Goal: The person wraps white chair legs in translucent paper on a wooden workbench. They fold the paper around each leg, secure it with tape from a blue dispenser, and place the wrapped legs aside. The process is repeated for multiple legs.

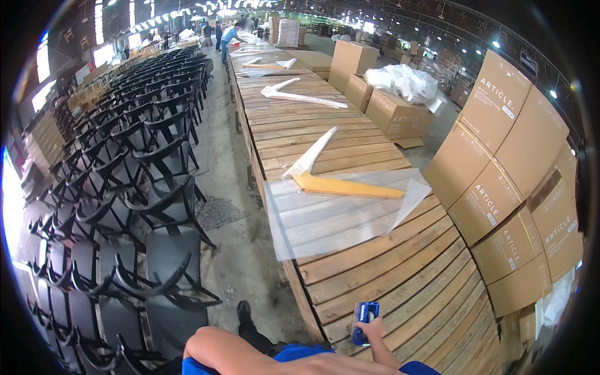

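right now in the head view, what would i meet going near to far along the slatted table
blue tape dispenser → yellow V-shaped piece, one leg wrapped → white-wrapped V → partly wrapped V → person in blue beside it all

Bright blue is worn here: a shirt front [301,352], a matching sleeve [417,368]; below, a dark trouser leg [255,337] is glimpsed, finished by a black shoe [244,311].
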`<state>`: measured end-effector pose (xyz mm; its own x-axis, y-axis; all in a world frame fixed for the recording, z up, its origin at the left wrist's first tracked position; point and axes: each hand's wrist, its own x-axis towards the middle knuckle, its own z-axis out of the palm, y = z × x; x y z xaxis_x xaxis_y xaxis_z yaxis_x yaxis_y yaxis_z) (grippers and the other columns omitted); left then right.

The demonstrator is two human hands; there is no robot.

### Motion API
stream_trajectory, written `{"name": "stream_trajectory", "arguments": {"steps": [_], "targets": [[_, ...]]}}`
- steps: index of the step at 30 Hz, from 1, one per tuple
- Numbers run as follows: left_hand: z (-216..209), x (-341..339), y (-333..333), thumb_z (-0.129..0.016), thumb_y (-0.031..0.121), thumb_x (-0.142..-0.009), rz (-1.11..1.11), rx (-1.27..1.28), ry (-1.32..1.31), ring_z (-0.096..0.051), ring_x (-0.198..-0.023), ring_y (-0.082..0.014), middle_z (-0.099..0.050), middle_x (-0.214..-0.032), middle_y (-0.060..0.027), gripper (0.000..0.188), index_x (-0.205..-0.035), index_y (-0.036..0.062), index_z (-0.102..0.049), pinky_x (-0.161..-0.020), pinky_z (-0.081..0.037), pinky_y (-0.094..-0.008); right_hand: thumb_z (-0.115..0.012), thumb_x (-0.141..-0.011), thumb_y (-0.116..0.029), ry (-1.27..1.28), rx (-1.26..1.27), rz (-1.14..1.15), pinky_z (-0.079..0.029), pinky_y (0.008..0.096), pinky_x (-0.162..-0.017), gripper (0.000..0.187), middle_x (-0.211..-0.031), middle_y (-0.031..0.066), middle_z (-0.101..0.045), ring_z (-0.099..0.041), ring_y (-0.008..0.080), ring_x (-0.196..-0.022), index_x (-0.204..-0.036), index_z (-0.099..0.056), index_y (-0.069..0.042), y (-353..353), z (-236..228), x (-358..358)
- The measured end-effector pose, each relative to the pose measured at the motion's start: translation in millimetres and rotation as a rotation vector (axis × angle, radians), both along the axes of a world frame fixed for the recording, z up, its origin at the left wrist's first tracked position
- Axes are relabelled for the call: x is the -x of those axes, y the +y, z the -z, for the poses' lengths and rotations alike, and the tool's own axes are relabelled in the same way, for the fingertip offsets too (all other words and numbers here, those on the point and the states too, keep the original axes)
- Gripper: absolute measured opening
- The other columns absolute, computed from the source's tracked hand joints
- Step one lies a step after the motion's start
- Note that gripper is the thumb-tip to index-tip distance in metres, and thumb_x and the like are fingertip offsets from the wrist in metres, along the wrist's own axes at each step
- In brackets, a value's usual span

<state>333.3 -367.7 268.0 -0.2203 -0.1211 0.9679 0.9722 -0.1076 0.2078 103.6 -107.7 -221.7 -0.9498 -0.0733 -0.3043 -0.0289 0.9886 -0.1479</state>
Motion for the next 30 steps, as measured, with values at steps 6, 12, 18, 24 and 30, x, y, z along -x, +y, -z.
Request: {"name": "stream_trajectory", "arguments": {"steps": [6,12,18,24,30], "targets": [[50.8,-12.8,-210.4,-0.031,0.041,-0.108,-0.164,0.105,-0.709,-0.068,-0.105,-0.033,-0.071,-0.105,-0.0234,0.06,-0.11,-0.0075,-0.067,-0.098,-0.049,-0.0413,-0.09,-0.05,-0.047,0.065,0.123,0.3,-0.056,0.0445,-0.088,0.083,-0.109,0.0222,-0.071,-0.07,0.0369,-0.101,-0.112,-0.065,0.002,-129.2,6.2,31.0],[266.1,116.7,-417.6,-0.045,0.04,-0.106,-0.366,-0.428,-1.305,-0.069,-0.082,-0.021,-0.074,-0.088,-0.0134,0.053,-0.088,-0.0028,-0.07,-0.079,-0.053,-0.0348,-0.091,-0.049,-0.049,0.092,0.138,0.506,-0.051,0.0451,-0.099,0.115,-0.126,0.0241,-0.064,-0.064,0.0376,-0.115,-0.14,-0.045,0.004,-154.2,45.4,80.4],[641.9,-38.5,-527.2,-0.053,0.044,-0.093,-0.724,0.816,-2.018,-0.063,-0.113,-0.0415,-0.066,-0.118,-0.0274,0.049,-0.111,0.0024,-0.071,-0.094,-0.051,-0.0488,-0.071,-0.084,-0.025,0.656,0.111,0.221,-0.051,0.0477,-0.094,0.051,-0.115,0.0221,-0.065,-0.064,0.0377,-0.102,-0.124,-0.059,0.004,-302.1,7.8,61.4],[589.0,7.3,-557.5,-0.05,0.052,-0.096,0.133,0.234,-2.683,-0.058,-0.117,-0.0364,-0.06,-0.13,-0.0207,0.059,-0.128,0.0041,-0.062,-0.099,-0.047,-0.0458,-0.074,-0.083,-0.015,0.441,0.927,0.557,-0.053,0.0364,-0.084,0.023,-0.099,0.0168,-0.069,-0.067,0.0259,-0.093,-0.101,-0.071,0.0,-498.5,7.0,98.2],[460.2,176.2,-651.8,-0.049,0.061,-0.097,0.444,-0.157,-2.68,-0.061,-0.111,-0.0286,-0.062,-0.127,-0.0122,0.067,-0.132,0.0054,-0.06,-0.096,-0.048,-0.0409,-0.08,-0.077,-0.038,0.275,0.743,0.745,-0.046,0.0409,-0.101,0.066,-0.116,0.021,-0.062,-0.06,0.0326,-0.113,-0.123,-0.06,0.005,-612.5,53.6,269.6]]}}
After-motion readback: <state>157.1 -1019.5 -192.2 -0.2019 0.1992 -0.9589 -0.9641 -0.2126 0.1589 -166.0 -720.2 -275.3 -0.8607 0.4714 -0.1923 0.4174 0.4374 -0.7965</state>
